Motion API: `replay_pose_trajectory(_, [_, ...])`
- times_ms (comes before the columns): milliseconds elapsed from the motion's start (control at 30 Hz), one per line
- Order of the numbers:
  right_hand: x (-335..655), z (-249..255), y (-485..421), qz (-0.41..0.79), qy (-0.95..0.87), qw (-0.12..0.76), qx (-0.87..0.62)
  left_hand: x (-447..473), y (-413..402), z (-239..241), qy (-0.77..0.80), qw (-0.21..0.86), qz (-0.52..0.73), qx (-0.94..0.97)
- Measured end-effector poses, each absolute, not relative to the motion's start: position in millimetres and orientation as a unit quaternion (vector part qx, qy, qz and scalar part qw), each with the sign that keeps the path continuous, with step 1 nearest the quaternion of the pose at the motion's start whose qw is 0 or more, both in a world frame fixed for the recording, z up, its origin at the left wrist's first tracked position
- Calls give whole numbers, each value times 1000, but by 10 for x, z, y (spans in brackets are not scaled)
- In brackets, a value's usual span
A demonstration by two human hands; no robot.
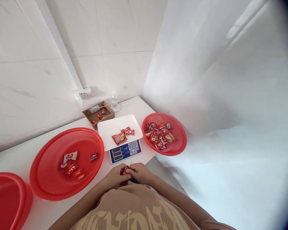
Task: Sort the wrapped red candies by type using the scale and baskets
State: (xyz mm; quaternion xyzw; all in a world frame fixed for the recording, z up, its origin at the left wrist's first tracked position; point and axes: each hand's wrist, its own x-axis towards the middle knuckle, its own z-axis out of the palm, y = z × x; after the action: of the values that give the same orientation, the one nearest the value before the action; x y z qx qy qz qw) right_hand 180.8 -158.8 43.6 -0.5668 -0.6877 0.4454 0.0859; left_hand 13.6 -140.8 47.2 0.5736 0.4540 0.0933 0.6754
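Both my hands meet just in front of my chest, at the near edge of the white table. My left hand [115,175] and my right hand [140,172] are closed together on a small red candy wrapper [125,170]. Right beyond them stands a scale [125,150] with a blue keypad and a white tray [110,129]. On the tray lie a few red candy packets [121,136]. A red mesh basket [52,182] to the left holds several packets. Another red basket [180,145] to the right holds several more.
A small cardboard box [110,111] with packets stands at the back by a wall socket [84,94] and a glass [113,101]. A third red basket [4,198] sits at the far left edge. White tiled walls close the corner behind and right.
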Motion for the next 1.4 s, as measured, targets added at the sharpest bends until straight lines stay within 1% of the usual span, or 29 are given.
replay_pose_trajectory(67, [1883, 450, -1557, 442, -685, 113, -568, 168, -1392, 536, 461, 659, 110, 584])
replay_pose_trajectory(133, [2049, 455, -1469, 431, -668, 162, -584, 159, -1359, 580, 471, 647, 139, 583])
replay_pose_trajectory(200, [2314, 435, -1332, 394, -633, 213, -631, 103, -1316, 587, 481, 659, 162, 555])
replay_pose_trajectory(233, [2476, 411, -1256, 360, -611, 229, -667, 63, -1296, 576, 488, 667, 170, 537])
replay_pose_trajectory(267, [2650, 377, -1181, 325, -583, 228, -709, 18, -1280, 556, 497, 672, 178, 520])
replay_pose_trajectory(300, [2828, 333, -1112, 293, -559, 213, -746, -26, -1267, 530, 505, 675, 187, 504])
replay_pose_trajectory(367, [3163, 225, -1005, 256, -510, 148, -808, -100, -1257, 471, 521, 679, 210, 472])
replay_pose_trajectory(433, [3425, 109, -939, 257, -487, 86, -830, -144, -1264, 417, 533, 683, 238, 440])
replay_pose_trajectory(500, [3585, 5, -888, 262, -484, 60, -833, -157, -1280, 377, 536, 690, 261, 411])
replay_pose_trajectory(600, [3659, -113, -766, 248, -489, 61, -834, -144, -1289, 345, 533, 708, 270, 377])
replay_pose_trajectory(733, [3635, -215, -471, 211, -505, 70, -834, -127, -1251, 344, 525, 736, 241, 351])
replay_pose_trajectory(833, [3634, -283, -230, 201, -523, 63, -826, -144, -1208, 343, 530, 733, 229, 359])
replay_pose_trajectory(1000, [3669, -444, 45, 221, -533, 29, -816, -230, -1159, 244, 559, 712, 219, 364])
replay_pose_trajectory(1200, [3692, -623, 102, 232, -523, 9, -820, -247, -1144, 166, 591, 691, 224, 352])
replay_pose_trajectory(1400, [3755, -617, 47, 221, -530, 9, -819, -172, -1129, 239, 590, 689, 232, 351])
